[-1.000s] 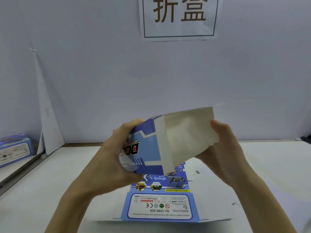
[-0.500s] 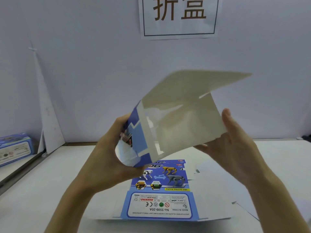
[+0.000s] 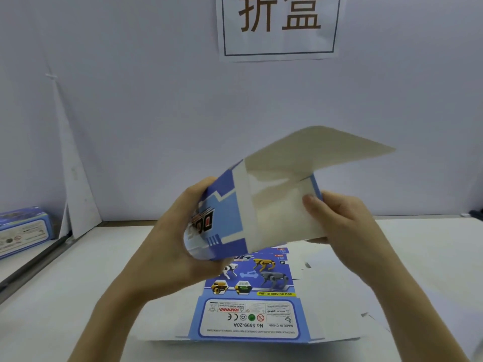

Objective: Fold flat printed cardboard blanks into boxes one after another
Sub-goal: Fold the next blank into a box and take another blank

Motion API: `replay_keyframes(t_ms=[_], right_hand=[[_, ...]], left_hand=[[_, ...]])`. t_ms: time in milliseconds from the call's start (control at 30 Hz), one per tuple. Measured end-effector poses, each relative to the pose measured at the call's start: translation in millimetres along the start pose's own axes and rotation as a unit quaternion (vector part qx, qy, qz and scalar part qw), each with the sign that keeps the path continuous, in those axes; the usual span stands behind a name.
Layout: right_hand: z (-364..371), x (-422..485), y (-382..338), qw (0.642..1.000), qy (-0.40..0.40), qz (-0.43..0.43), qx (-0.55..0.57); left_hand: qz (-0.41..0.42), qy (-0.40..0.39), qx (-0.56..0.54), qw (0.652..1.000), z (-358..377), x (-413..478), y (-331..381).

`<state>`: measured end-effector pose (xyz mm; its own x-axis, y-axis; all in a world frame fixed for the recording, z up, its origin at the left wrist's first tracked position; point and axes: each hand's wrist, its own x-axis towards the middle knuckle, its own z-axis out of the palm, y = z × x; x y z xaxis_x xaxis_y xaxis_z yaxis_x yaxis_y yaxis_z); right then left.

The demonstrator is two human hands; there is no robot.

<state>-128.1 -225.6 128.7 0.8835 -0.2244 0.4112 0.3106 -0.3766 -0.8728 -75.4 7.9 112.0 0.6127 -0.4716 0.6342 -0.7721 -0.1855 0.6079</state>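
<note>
Now: part-folded box gripped at both ends above the bench

The part-folded box is held in mid-air, approx. centre of view, clear of the bench and tilted, w/ its open side turned toward the camera. Its blue printed end, lettered "DOG", is wrapped by the left hand. The fingers are curled over the top edge and the palm is cupped under the bottom edge, so they are clamped on the card. The opp. end is pinched by the right hand: the thumb is pressed on the plain white inner panel, and the other fingers are tucked beneath it, mostly hidden. A white flap is raised from the top edge and slanted up to the right.

Directly below, flat blanks are laid on the bench, printed side up. Robot-dog pics, a yellow strip and a white label panel incl. "MADE IN CHINA" and "No. 5599-20A" are shown, upside down to the camera. How many are stacked cannot be told. White unprinted flaps are spread out to the right of the print.

At far left, a closed box w/ the same blue print is set beyond a dark strip at the bench's edge, well apart from both hands. A white triangular card is leaned in the corner beside it. A paper sign w/ two large brown characters is stuck on the wall behind.
</note>
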Motion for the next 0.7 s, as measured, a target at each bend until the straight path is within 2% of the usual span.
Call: replay_keyframes(t_ms=[67,133,200,267,333,400,467,633,700], right_hand=[[5,1,1,0.990,0.082,-0.029,-0.112],[12,1,2,0.972,0.160,-0.056,-0.164],[17,0,1,0.952,0.210,-0.082,-0.205],[19,0,3,0.941,0.226,-0.101,-0.232],[21,1,3,0.939,0.221,-0.104,-0.243],[23,0,3,0.942,0.207,-0.104,-0.242],[26,0,2,0.946,0.202,-0.101,-0.233],[25,-2,0,0.945,0.198,-0.108,-0.239],[29,-4,0,0.943,0.190,-0.118,-0.246]], left_hand=[[-0.036,0.024,-0.013,0.999,3,3,-2],[-0.092,0.038,-0.008,0.995,5,4,-2],[-0.142,-0.024,-0.119,0.982,1,4,1],[-0.159,-0.095,-0.261,0.947,0,7,13],[-0.183,-0.079,-0.307,0.931,4,12,24],[-0.201,-0.055,-0.257,0.944,10,15,25],[-0.199,-0.066,-0.210,0.955,14,13,20],[-0.147,-0.046,-0.189,0.970,18,9,22],[-0.172,-0.008,-0.185,0.968,19,9,20]])
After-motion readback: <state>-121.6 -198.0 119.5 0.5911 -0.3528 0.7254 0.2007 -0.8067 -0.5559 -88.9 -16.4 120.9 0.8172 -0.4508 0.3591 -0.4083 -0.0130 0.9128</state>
